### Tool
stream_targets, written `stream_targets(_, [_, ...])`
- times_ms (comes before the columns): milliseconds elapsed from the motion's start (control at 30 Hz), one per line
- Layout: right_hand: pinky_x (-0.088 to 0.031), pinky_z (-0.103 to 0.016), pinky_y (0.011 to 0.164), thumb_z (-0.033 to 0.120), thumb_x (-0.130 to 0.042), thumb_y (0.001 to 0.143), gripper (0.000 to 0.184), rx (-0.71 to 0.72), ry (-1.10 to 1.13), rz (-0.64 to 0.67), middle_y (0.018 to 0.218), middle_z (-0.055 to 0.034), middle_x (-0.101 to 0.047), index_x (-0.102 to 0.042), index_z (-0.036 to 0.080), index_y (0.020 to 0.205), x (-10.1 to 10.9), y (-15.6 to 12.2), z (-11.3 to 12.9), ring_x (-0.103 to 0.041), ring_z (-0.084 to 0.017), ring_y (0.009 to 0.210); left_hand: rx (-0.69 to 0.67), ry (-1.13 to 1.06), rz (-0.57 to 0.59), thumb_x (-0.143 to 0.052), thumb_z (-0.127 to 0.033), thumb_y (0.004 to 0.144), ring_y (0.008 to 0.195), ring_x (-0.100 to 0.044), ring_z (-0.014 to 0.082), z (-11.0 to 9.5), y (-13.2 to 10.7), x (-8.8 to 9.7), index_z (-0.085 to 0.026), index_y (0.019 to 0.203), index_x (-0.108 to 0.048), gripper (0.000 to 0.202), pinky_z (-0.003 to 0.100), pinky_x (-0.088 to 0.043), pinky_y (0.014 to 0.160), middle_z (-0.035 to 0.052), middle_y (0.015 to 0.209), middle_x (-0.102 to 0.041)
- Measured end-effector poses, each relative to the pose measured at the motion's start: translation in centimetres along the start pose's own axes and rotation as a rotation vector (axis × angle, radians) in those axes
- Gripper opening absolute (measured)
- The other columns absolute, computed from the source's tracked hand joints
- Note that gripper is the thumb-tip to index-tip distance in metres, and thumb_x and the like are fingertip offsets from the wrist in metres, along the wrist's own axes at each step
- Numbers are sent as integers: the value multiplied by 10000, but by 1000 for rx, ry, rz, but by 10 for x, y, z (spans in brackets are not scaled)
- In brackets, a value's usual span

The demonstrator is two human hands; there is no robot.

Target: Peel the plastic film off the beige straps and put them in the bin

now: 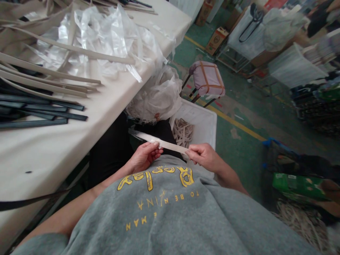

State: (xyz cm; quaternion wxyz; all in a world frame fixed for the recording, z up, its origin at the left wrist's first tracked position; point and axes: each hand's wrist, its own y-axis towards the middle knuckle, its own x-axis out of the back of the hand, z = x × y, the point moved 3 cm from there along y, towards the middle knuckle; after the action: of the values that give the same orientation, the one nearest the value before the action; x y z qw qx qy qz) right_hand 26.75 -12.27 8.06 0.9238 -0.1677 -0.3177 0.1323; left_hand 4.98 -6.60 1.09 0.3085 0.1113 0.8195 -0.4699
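A flat beige strap (172, 146) is stretched between my two hands, just above my lap. My left hand (147, 153) pinches it near its middle, and a stretch of it runs on past the fingers to the upper left. At the strap's right end my right hand (202, 155) is closed around it. Crumpled clear plastic (156, 94) lies bunched over my knees beyond the hands. Behind the strap stands a white plastic bin (209, 120) with several cut beige strips (183, 131) inside.
On the white table (79, 148) at my left lie black straps (47, 109), long beige straps (53, 72) and a heap of clear plastic bags (106, 39). A padded stool (208, 78) stands beyond the bin. Cartons (216, 40) and a green box (297, 184) are on the right.
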Motion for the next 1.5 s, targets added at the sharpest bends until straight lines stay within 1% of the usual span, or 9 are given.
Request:
stream_targets(133, [-258,-247,530,350,-495,911,400,122,-221,-46,514,27,-443,-477,171,553,-14,24,26,-369,-83,511,36,18,20,-693,-105,878,619,-685,108,8,3,-2,-107,788,-667,94,168,-563,573,53,708,-703])
stream_targets(267, [-307,-240,559,377,-503,938,382,125,-148,-43,564,10,-555,-571,158,632,-38,51,33,-457,-91,542,35,13,9,-696,-105,875,611,-680,108,10,12,3,-113,777,-662,104,166,-556,569,48,687,-696])
stream_targets(500, [-415,-229,583,331,-616,900,256,60,32,-94,653,22,-667,-669,179,1099,-1,29,20,-597,-112,549,-87,-78,-145,-610,-118,935,605,-668,87,-7,16,12,-118,842,-672,112,170,-554,578,24,713,-690])
stream_targets(667, [-408,-234,633,245,-599,915,258,89,-79,-117,676,27,-675,-676,186,1154,-33,58,32,-590,-103,586,1,37,-20,-671,-120,894,629,-680,106,3,18,1,-99,836,-683,63,178,-552,592,58,738,-711])
stream_targets(833, [-426,-224,590,279,-600,918,406,124,50,-36,679,42,-671,-594,185,1313,-25,56,21,-581,-91,522,-116,-59,-164,-603,-128,938,589,-661,88,-13,23,14,-118,819,-668,136,172,-545,583,19,674,-677])
stream_targets(1000, [-428,-212,561,226,-583,908,381,78,60,-80,654,57,-664,-611,209,1287,0,31,9,-571,-83,494,-112,-74,-188,-590,-126,942,590,-665,97,-18,25,14,-124,822,-664,141,184,-545,572,20,685,-678])
stream_targets(1233, [-422,-210,606,192,-578,933,368,117,47,-116,673,53,-658,-605,188,1300,-44,78,25,-548,-66,515,-28,14,-137,-567,-122,954,606,-667,98,-7,23,0,-115,811,-670,175,181,-543,583,38,693,-691])
stream_targets(1400, [-480,-226,630,233,-607,923,257,294,185,22,803,3,-696,-659,164,1165,-30,64,19,-610,-91,612,-96,-75,-178,-557,-130,963,571,-648,90,-19,26,9,-126,793,-655,197,179,-542,571,18,662,-661])
stream_targets(1500, [-528,-314,835,327,-724,859,299,524,193,53,998,-64,-716,-685,157,1102,-12,40,25,-675,-166,894,-92,-91,-172,-563,-135,962,554,-639,92,-21,28,11,-130,791,-644,190,184,-547,564,8,648,-645])
